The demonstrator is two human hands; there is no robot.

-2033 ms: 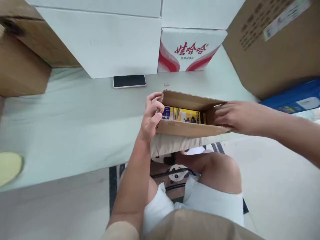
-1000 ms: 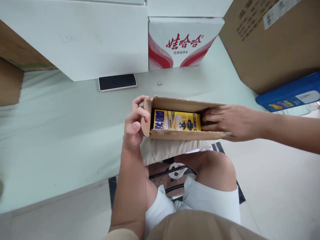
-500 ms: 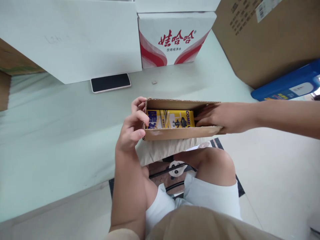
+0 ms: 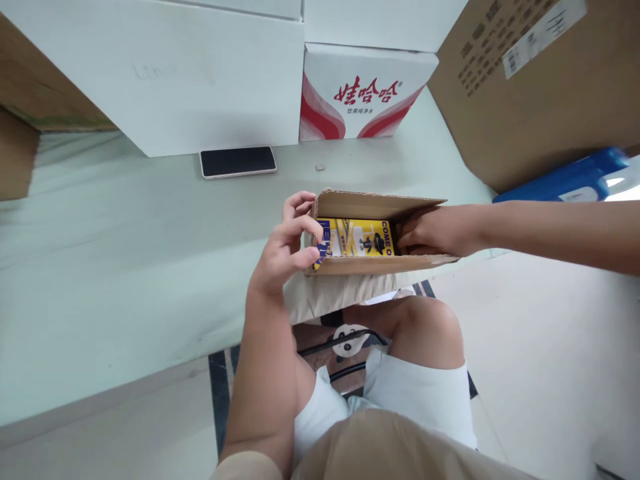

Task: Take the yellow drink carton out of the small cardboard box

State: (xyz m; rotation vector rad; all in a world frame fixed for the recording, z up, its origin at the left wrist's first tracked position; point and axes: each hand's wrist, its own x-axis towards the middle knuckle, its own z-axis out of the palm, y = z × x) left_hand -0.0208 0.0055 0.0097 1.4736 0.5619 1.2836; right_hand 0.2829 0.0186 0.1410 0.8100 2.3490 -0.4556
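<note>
A small open cardboard box (image 4: 373,265) rests at the near edge of the pale green table (image 4: 125,253). Inside it lies a yellow and blue printed carton (image 4: 357,238). My left hand (image 4: 287,247) curls around the box's left end flap, fingers bent over its edge. My right hand (image 4: 433,230) reaches into the box's right end, fingers pressed against the end of the yellow carton; its fingertips are partly hidden by the box wall.
A phone (image 4: 238,162) lies face up behind the box. White boxes (image 4: 190,80) and a red-printed white carton (image 4: 365,93) line the back. A large brown carton (image 4: 530,87) and a blue package (image 4: 560,185) stand at right. My knees are below the table edge.
My right hand has pushed further into the box's right end against the yellow carton. My left hand has shifted on the left flap. The camera view has swayed slightly.
</note>
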